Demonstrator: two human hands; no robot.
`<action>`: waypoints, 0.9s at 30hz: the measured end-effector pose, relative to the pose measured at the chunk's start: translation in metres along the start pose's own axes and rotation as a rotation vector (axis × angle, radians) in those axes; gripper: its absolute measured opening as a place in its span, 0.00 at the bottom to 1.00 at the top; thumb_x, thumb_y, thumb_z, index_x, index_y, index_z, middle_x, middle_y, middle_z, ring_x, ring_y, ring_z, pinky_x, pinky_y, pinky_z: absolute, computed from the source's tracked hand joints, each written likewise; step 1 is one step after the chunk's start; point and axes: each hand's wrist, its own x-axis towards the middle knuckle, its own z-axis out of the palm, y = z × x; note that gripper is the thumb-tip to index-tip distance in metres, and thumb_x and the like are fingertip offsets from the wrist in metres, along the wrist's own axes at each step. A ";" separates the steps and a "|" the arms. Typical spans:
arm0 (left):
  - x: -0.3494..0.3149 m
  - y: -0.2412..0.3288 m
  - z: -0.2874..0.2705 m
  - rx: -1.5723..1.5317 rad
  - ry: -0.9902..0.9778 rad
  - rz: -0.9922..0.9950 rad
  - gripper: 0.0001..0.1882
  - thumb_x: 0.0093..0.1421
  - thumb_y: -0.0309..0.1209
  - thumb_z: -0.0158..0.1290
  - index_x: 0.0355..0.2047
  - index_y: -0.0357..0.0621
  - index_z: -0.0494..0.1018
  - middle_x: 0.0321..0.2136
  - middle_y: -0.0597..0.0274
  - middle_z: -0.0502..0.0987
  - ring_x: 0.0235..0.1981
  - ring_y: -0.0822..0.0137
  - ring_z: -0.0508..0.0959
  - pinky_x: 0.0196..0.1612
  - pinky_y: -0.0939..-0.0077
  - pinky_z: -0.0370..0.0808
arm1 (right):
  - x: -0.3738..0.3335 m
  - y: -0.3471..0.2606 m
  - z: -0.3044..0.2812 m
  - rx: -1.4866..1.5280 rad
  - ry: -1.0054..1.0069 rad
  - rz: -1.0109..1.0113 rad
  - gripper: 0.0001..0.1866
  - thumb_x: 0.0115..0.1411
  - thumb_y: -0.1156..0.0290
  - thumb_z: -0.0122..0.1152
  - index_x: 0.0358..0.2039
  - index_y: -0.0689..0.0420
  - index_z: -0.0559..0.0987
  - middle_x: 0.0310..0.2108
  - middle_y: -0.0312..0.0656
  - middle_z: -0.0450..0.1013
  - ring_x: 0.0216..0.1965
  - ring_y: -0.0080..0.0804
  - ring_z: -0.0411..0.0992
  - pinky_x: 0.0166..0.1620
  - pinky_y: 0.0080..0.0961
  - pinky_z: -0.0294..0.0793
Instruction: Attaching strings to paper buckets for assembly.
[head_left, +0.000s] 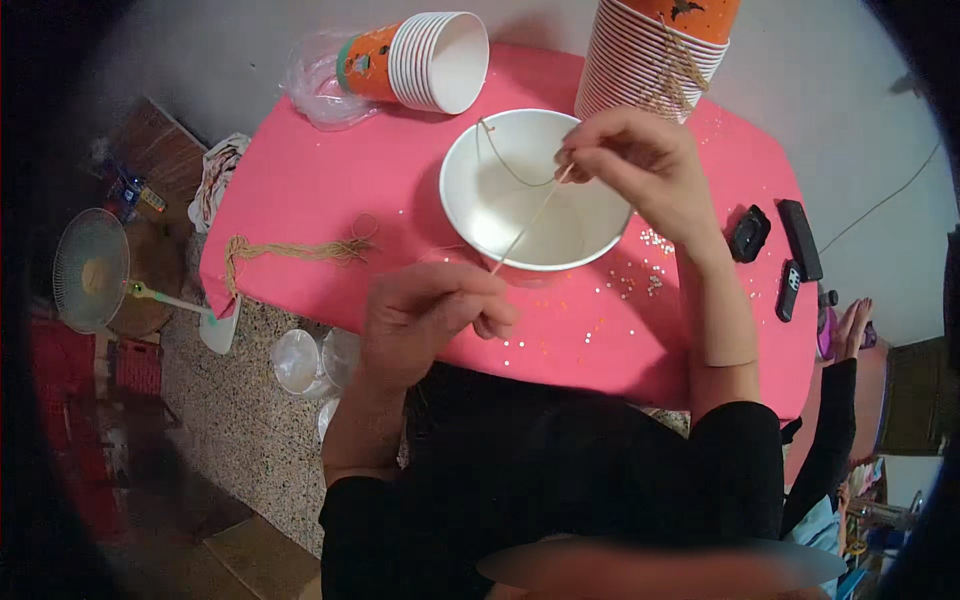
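A white paper bucket [462, 226] stands on the pink table, its open top facing up, in front of my body. Between my two hands a thin tan cord [533, 218] is stretched across the bucket's mouth. My left hand [435, 315] pinches its lower end near the bucket's front rim. Over the right side of the opening, my right hand [645, 170] pinches the upper part between thumb and fingers. From there a slack length sags inside the bucket and runs up to the far left rim, where it appears fastened.
A bundle of tan cords [300, 250] lies left on the pink table [390, 180]. Orange-patterned bucket stacks stand [650, 75] and lie [410, 70] at the back. Small paper dots [655, 243] are scattered right, near black objects [798, 240]. Another person's hand [852, 328] shows far right.
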 end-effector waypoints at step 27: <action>0.006 -0.030 0.004 0.576 0.474 -0.029 0.04 0.54 0.19 0.55 0.30 0.37 0.75 0.24 0.64 0.77 0.25 0.76 0.74 0.32 0.81 0.72 | -0.012 -0.009 0.020 -0.812 -0.417 -0.050 0.13 0.47 0.73 0.65 0.35 0.61 0.78 0.25 0.49 0.74 0.26 0.48 0.73 0.31 0.40 0.69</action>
